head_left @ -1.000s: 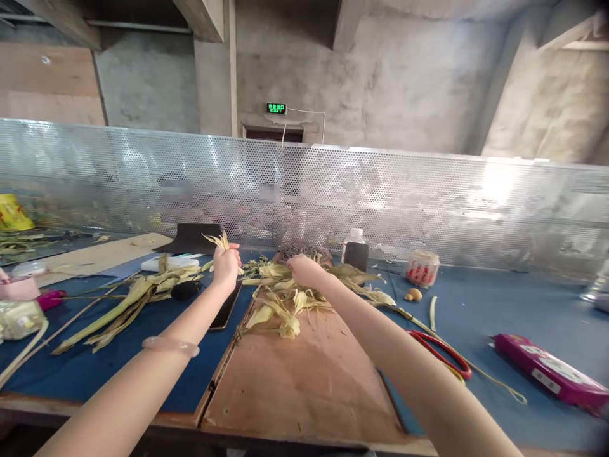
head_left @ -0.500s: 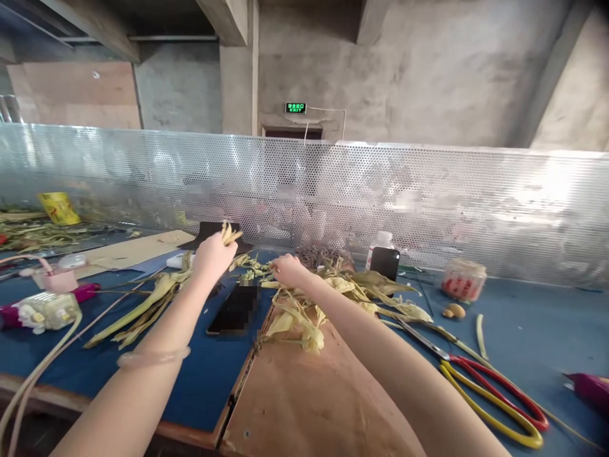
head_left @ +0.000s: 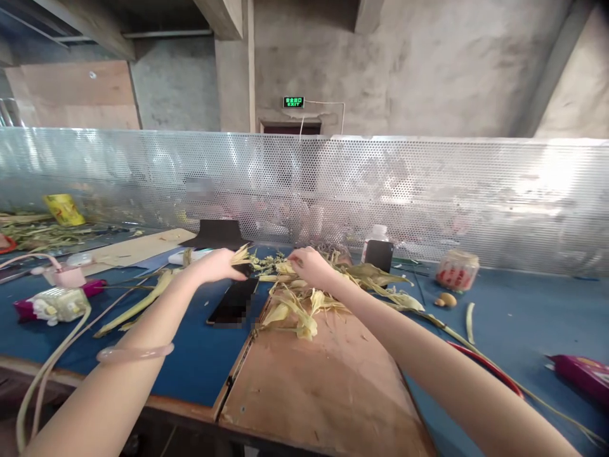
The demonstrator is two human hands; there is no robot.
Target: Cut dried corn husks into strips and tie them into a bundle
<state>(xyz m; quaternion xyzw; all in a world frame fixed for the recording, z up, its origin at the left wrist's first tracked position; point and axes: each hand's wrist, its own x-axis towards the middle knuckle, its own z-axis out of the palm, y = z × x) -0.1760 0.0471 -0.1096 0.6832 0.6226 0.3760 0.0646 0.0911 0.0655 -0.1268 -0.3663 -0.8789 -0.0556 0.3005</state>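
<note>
Head view: pale, dry husk strips (head_left: 290,304); both hands (head_left: 216,264) grasping.

Soft, even daylight fills my bench; the perforated metal screen (head_left: 428,190) throws hazy white glare, brightest toward its right end. Below the screen, shadows are faint. Wide-angle bending curves the screen and stretches my forearms near the bottom corners. Small blurred patches sit on the screen.

Yellow-green husks (head_left: 295,304), blue table (head_left: 499,317) (perhaps felt), brown board (head_left: 323,387).
</note>
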